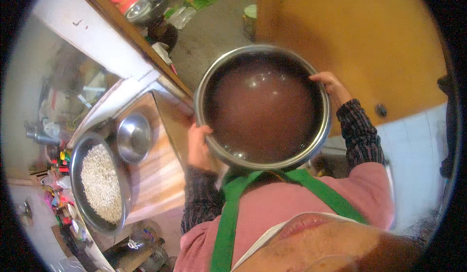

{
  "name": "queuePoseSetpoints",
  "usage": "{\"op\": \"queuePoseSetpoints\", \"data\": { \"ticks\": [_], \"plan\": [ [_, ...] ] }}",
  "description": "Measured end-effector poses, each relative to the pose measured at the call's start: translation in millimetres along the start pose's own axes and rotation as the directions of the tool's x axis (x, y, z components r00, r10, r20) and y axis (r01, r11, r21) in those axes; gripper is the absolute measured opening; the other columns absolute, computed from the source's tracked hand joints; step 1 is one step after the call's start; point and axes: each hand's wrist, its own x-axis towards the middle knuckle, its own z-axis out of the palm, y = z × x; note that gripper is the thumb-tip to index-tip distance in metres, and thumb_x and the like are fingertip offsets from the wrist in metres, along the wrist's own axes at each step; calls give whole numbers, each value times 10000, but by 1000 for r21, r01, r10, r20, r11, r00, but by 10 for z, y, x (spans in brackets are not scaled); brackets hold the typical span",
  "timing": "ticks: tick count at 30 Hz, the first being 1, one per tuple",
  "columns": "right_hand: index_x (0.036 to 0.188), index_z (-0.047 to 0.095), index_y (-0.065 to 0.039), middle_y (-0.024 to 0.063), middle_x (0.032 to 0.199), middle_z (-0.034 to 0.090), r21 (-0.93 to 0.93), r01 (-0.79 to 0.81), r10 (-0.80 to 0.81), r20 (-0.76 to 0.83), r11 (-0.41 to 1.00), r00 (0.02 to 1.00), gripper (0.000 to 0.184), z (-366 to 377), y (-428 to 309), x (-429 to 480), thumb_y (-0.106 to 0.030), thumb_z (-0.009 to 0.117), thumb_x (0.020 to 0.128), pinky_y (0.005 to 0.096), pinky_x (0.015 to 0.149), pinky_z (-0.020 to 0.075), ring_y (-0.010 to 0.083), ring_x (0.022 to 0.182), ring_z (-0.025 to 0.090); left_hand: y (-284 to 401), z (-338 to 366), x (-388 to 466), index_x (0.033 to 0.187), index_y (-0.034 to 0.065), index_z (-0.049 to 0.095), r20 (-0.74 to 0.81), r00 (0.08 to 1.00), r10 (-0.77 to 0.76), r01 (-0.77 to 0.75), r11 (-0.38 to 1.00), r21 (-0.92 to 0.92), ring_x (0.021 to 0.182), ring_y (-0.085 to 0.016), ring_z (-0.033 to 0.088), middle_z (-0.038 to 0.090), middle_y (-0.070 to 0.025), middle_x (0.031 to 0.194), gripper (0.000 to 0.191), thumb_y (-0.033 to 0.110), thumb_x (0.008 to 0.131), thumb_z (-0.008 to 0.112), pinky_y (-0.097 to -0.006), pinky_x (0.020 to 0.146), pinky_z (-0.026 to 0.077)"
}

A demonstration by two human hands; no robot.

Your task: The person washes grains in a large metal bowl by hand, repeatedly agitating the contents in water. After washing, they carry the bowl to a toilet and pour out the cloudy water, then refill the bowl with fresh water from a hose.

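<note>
Between my hands I hold a large round metal basin (262, 107), its dark reddish-brown inside turned up to the camera with bright glints. It cannot be told whether that is liquid or the bare bottom. My left hand (200, 144) grips the rim at the lower left, thumb over the edge. On the rim's right side, my right hand (331, 86) has its fingers over the edge. To the left, a wide metal bowl (126, 199) full of pale grains or flakes (101, 184) and a smaller steel bowl (134, 137) stand on a wood-patterned tabletop (160, 166).
A wooden door (365, 49) with a dark round knob (381, 110) is at the right. On the floor (219, 27) beyond lie a metal bowl (140, 11), green leaves (200, 1) and a plastic bag (180, 16). Clear bottles (155, 259) stand below the tabletop.
</note>
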Motion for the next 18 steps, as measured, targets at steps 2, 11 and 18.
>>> {"op": "queuePoseSetpoints", "data": {
  "ticks": [2,11,18],
  "plan": [
    [971,694,-50,88,940,674,-93,-44,47,30,995,998,214,207,-482,813,-183,715,804,336,811,516,217,899,647,148,102,521,826,74,502,-57,998,3,-5,1000,-27,626,-161,465,469,-20,717,224,-16,634,577,-299,564,389],
    [944,685,-72,82,980,654,-204,376,-338,200,904,920,222,854,-1979,3694,-264,682,832,331,944,426,187,1001,594,1233,551,3035,894,81,545,-112,974,199,-156,937,312,836,-246,519,520,-63,861,189,59,708,573,-408,741,458],
    [837,677,4,95,755,647,-409,682,-562,387,606,731,266,1489,-3381,6531,-261,687,833,328,645,465,137,683,549,2306,1345,4816,903,36,544,-75,828,555,-442,729,522,713,-262,591,555,-99,847,223,11,686,590,-376,625,517]
  ]
}}
